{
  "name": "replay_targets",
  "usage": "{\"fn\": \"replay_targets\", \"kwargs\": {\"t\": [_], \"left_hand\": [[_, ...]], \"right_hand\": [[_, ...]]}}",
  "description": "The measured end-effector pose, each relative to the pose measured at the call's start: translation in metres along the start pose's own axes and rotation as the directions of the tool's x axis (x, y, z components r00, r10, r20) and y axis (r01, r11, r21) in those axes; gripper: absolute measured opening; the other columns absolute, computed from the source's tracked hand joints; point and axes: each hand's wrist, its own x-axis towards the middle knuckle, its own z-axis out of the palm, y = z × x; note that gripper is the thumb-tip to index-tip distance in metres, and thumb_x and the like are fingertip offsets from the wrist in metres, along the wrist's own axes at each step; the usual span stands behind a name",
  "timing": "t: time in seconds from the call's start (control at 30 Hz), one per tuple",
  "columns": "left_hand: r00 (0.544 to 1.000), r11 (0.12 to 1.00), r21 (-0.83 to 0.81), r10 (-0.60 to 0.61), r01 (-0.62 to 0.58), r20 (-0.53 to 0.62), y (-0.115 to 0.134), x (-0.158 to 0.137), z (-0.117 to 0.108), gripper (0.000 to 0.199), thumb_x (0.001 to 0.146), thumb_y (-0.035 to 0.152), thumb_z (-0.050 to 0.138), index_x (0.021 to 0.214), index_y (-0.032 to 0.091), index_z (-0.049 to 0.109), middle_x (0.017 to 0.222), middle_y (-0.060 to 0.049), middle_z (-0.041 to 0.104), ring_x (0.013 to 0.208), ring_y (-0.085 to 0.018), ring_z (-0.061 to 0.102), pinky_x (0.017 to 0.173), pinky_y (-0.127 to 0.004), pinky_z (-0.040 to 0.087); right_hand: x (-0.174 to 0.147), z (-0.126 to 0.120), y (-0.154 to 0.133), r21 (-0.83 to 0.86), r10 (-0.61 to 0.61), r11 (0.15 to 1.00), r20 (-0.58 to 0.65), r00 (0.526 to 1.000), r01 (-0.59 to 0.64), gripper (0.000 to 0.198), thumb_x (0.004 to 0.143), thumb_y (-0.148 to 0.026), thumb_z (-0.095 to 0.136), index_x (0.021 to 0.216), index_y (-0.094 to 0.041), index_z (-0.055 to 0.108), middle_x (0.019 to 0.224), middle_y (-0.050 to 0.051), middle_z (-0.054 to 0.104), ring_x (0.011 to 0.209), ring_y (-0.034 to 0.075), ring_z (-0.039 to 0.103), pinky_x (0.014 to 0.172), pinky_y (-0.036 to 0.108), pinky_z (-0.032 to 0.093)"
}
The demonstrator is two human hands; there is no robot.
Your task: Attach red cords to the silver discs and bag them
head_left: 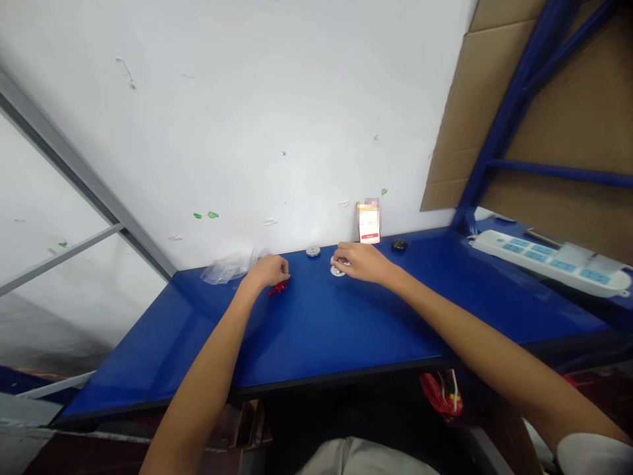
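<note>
On the blue table, my left hand [268, 269] is bent down with its fingers closed at the edge of a small heap of thin red pieces [278, 288]. What sits between those fingertips is too small to make out. My right hand [363, 260] has thumb and fingers pinched together over a small white disc [337, 270] lying on the table. A tiny shiny bit shows by the fingertips, partly hidden by them. Between the hands and further back lies a round silver metal piece [313, 251].
Clear plastic bags [222, 269] lie at the back left. A lit phone [368, 222] leans against the white wall, with a small black object [399, 245] to its right. A white power strip [548, 260] rests at the right, by a blue metal frame [504, 125].
</note>
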Motion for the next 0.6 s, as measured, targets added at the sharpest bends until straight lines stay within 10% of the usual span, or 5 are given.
{"fn": "replay_targets", "kwargs": {"t": [0.23,0.6], "left_hand": [[0.965,0.992,-0.103,0.044,-0.073,-0.257,0.013,-0.006,-0.012,0.013,0.096,0.022,0.06,0.104,0.022,0.07,0.088,-0.006,0.078,0.081,-0.024,0.071,0.071,-0.032,0.047],[0.901,0.978,-0.136,0.088,-0.16,-0.425,0.035,-0.001,0.004,0.01,0.095,0.02,0.068,0.097,0.024,0.076,0.095,-0.007,0.08,0.091,-0.027,0.074,0.082,-0.036,0.051]], "right_hand": [[-0.001,0.002,0.002,0.038,0.03,0.999,-0.043,0.999,-0.028,0.026,0.109,-0.031,0.057,0.094,-0.019,0.075,0.094,0.006,0.073,0.081,0.018,0.066,0.066,0.029,0.038],[0.066,0.065,0.033,-0.225,-0.058,0.97,0.161,0.985,0.094,0.038,0.106,-0.023,0.062,0.143,-0.018,0.068,0.135,0.018,0.066,0.121,0.031,0.061,0.101,0.04,0.047]]}}
